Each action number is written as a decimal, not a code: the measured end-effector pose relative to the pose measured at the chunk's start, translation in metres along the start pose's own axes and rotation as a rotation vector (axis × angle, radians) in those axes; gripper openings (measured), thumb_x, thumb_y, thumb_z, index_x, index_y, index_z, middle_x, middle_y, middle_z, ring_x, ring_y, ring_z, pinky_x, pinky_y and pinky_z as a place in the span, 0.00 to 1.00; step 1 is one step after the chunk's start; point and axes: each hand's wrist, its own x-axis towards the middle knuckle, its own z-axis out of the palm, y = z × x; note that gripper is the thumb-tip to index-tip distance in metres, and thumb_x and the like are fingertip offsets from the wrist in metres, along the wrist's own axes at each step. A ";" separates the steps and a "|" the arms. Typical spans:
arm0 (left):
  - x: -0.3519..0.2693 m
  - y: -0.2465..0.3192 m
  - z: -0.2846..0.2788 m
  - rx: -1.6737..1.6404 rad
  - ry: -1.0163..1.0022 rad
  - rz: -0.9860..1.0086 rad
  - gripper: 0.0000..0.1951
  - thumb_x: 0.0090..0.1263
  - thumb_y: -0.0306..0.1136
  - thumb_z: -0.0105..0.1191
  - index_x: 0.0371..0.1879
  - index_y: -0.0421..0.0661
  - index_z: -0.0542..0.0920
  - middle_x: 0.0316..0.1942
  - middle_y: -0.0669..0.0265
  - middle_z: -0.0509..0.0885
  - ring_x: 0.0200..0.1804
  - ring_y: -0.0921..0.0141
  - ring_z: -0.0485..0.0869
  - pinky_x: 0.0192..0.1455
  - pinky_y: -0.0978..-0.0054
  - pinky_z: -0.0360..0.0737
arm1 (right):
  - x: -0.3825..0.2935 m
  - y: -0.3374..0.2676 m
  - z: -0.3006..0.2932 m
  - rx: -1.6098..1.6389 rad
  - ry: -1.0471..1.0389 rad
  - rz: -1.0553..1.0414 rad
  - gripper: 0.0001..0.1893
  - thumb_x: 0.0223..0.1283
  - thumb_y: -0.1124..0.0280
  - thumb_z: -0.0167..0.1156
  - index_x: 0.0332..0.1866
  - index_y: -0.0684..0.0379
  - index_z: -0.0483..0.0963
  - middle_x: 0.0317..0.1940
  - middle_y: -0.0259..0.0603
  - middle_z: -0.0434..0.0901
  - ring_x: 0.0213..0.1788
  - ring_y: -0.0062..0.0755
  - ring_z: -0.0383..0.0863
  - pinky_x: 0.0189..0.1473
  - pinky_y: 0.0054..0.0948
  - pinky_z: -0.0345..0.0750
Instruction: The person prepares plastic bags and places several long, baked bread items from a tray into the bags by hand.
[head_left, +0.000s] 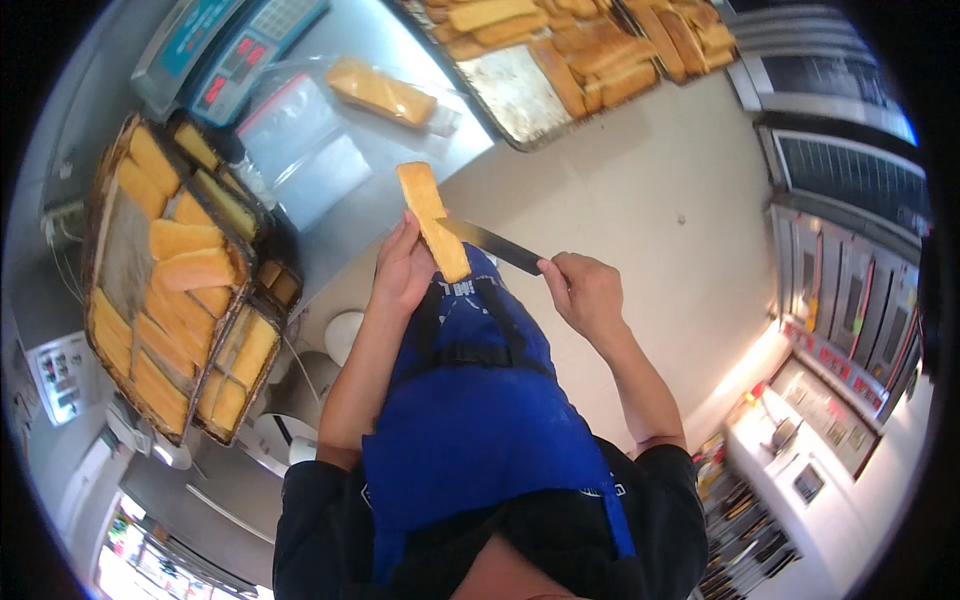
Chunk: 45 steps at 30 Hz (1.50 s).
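My left hand (405, 266) grips a long golden strip of cake (433, 217) from its left side, holding it up before my apron. In my right hand (581, 292) is a knife with a dark blade (495, 244). The blade's tip touches, or lies right against, the strip near its middle; I cannot tell whether it cuts in. Beyond the strip, a bagged piece of cake (382, 91) rests on the metal table (420, 176). Clear plastic bags (304, 142) with a red strip along one edge lie beside it.
At the left, baking trays (124, 255) of cake strips are stacked at the table edge. A digital scale (236, 64) stands at the far left. Another tray (514, 94) of browned strips projects past the table at the top. Deck ovens (840, 277) line the right side.
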 end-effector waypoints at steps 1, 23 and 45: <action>-0.001 -0.009 0.003 0.017 -0.005 -0.005 0.27 0.88 0.51 0.49 0.70 0.40 0.75 0.62 0.57 0.85 0.63 0.64 0.83 0.69 0.61 0.80 | -0.011 0.008 -0.001 0.002 0.012 0.010 0.19 0.75 0.58 0.64 0.27 0.57 0.80 0.20 0.41 0.78 0.23 0.45 0.80 0.26 0.41 0.75; -0.028 -0.137 0.020 0.111 -0.101 -0.225 0.28 0.84 0.52 0.55 0.71 0.42 0.75 0.60 0.57 0.86 0.62 0.62 0.85 0.65 0.59 0.83 | -0.182 0.062 -0.028 0.100 0.166 0.316 0.21 0.77 0.56 0.63 0.28 0.58 0.81 0.22 0.44 0.82 0.25 0.49 0.83 0.30 0.42 0.78; -0.033 -0.125 0.050 0.227 -0.145 0.103 0.28 0.87 0.45 0.52 0.75 0.38 0.69 0.67 0.52 0.81 0.69 0.57 0.81 0.76 0.50 0.76 | -0.204 0.073 -0.017 0.044 0.218 0.461 0.20 0.78 0.54 0.61 0.32 0.58 0.82 0.23 0.46 0.82 0.27 0.52 0.84 0.31 0.46 0.78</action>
